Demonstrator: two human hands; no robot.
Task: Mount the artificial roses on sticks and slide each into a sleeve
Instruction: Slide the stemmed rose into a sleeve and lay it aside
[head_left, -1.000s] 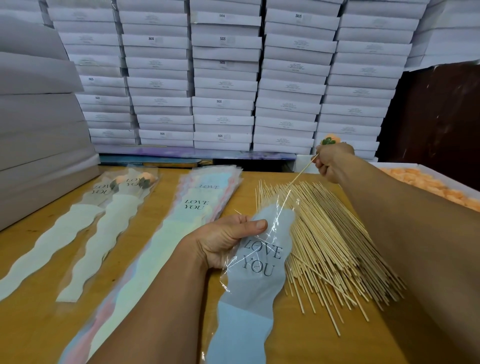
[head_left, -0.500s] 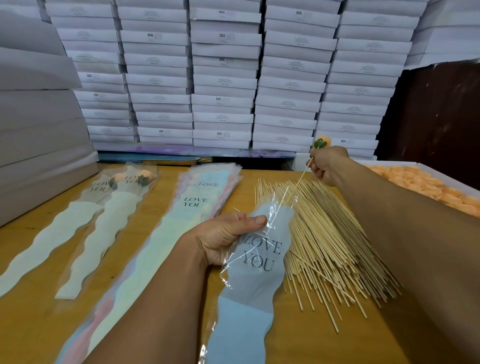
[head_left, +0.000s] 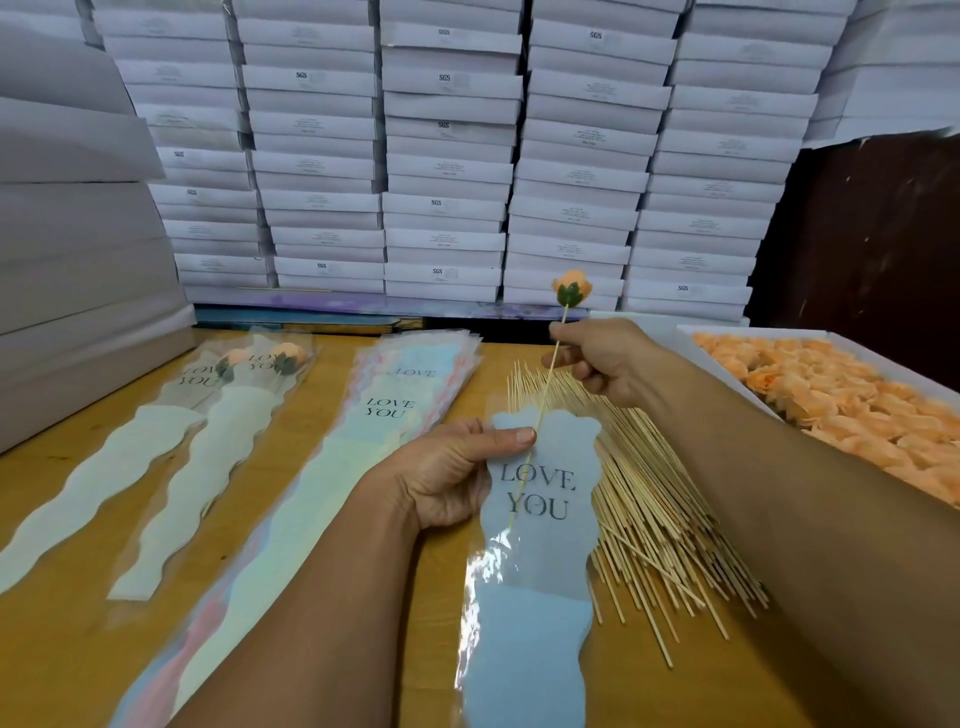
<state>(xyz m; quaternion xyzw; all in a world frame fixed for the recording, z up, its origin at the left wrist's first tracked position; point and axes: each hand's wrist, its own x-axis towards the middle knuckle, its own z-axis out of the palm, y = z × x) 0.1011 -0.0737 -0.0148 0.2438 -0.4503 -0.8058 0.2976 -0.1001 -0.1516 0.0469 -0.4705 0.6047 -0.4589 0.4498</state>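
"LOVE YOU" is printed in dark letters on the blue sleeve (head_left: 540, 525), which is made of clear, shiny plastic with a wavy blue paper shape inside. The top edge of this sleeve is pinched by the left hand (head_left: 457, 475), between thumb and curled fingers. A thin, pale stick (head_left: 540, 410) is pinched by the right hand (head_left: 602, 361), and its lower end is already pushed into the sleeve, down past the words. A small peach rose (head_left: 571, 288) with green leaves under it is fixed on top of the stick, above the right hand.

A big heap of bare wooden sticks (head_left: 660, 509) is spread on the yellow wooden table (head_left: 67, 649), just beside and partly under the blue sleeve. A pile of empty sleeves (head_left: 379, 415) in soft pastel colours, with the same words, is laid left of the hands. Further left, two finished sleeves (head_left: 208, 447) with cream paper and peach roses inside are laid side by side. A white tray (head_left: 685, 338) full of soft peach rose heads (head_left: 852, 405) is seen on the right. Flat white boxes (head_left: 441, 156) are stacked high behind the table, and "SGS" can be read on some of them.
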